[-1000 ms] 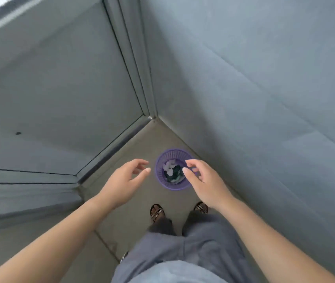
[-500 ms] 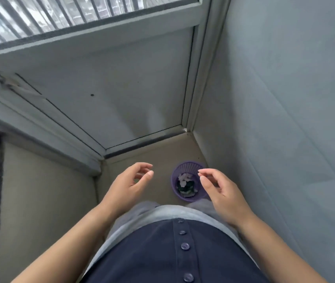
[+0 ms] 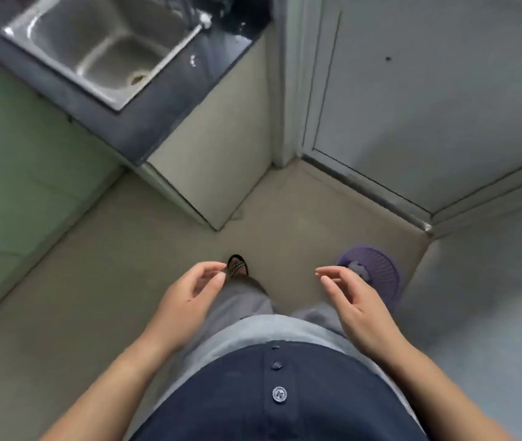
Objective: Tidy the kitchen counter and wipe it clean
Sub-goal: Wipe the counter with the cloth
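Overhead, left hand (image 3: 189, 300) and right hand (image 3: 353, 302) loosely spread, empty, purple basket (image 3: 377, 272) beside right.

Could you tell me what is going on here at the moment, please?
A person stands on the kitchen floor, looking down, with both hands empty: the left hand and the right hand hang loosely curled in front of the body. A purple basket with scraps in it sits on the floor by the right hand, near the door. The steel sink and dark counter lie ahead to the left, out of reach, so no wiping is under way.
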The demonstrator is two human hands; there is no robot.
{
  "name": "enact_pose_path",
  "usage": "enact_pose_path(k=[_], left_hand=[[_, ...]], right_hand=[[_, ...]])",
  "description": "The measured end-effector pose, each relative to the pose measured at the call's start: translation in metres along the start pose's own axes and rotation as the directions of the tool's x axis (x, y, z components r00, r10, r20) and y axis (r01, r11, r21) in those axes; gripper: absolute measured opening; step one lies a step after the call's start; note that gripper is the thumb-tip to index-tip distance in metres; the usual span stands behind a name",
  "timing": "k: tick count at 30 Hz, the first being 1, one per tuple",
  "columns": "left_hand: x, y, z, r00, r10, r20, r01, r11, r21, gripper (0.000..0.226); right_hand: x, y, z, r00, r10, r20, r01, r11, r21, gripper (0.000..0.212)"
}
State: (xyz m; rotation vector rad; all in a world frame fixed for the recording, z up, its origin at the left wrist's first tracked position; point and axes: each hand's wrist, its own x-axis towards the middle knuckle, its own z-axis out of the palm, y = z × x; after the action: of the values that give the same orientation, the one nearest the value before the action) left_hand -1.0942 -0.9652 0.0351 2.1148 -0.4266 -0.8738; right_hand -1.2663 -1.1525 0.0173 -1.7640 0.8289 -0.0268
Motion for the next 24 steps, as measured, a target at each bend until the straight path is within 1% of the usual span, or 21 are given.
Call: enact_pose_path(k=[2, 5, 9, 12, 14, 17, 18, 22, 24], left_hand=[[-0.025, -0.024, -0.017, 0.991, -0.084, -0.106, 0.074, 0.992, -0.098, 0.016], [-0.049, -0.054, -0.038, 0.952, -0.193, -0.240, 0.137, 0.963, -0.231, 0.017], [-0.063, -0.089, -0.070, 0.904, -0.311, -0.294, 0.190, 0.907, -0.377, 0.014], [-0.066, -0.117, -0.107, 0.881, -0.349, -0.319, 0.211, 0.894, -0.396, 0.030], [-0.067, -0.139, -0.140, 0.875, -0.359, -0.324, 0.220, 0.892, -0.394, 0.029], [-0.066, -0.175, -0.199, 0.867, -0.363, -0.343, 0.217, 0.892, -0.397, 0.016], [-0.067, -0.186, -0.220, 0.855, -0.370, -0.362, 0.211, 0.888, -0.409, 0.015], [-0.073, -0.220, -0.297, 0.782, -0.405, -0.473, 0.175, 0.872, -0.457, 0.035], [-0.074, -0.229, -0.314, 0.766, -0.419, -0.487, 0.162, 0.860, -0.484, 0.032]], right_hand=[[0.008, -0.016, 0.017, 0.994, -0.035, 0.102, 0.039, 0.999, -0.032, 0.022], [0.017, -0.037, 0.046, 0.973, -0.077, 0.219, 0.092, 0.994, -0.058, 0.022], [0.031, -0.062, 0.098, 0.925, -0.094, 0.369, 0.156, 0.978, -0.141, 0.020], [0.051, -0.091, 0.149, 0.877, -0.110, 0.467, 0.230, 0.950, -0.209, 0.016], [0.066, -0.118, 0.193, 0.855, -0.134, 0.501, 0.281, 0.932, -0.229, 0.015], [0.084, -0.162, 0.268, 0.825, -0.176, 0.537, 0.328, 0.923, -0.201, 0.014], [0.090, -0.177, 0.293, 0.808, -0.193, 0.556, 0.349, 0.918, -0.188, 0.015], [0.105, -0.233, 0.381, 0.725, -0.244, 0.644, 0.446, 0.879, -0.169, 0.022], [0.111, -0.248, 0.400, 0.709, -0.244, 0.661, 0.455, 0.875, -0.165, 0.023]])
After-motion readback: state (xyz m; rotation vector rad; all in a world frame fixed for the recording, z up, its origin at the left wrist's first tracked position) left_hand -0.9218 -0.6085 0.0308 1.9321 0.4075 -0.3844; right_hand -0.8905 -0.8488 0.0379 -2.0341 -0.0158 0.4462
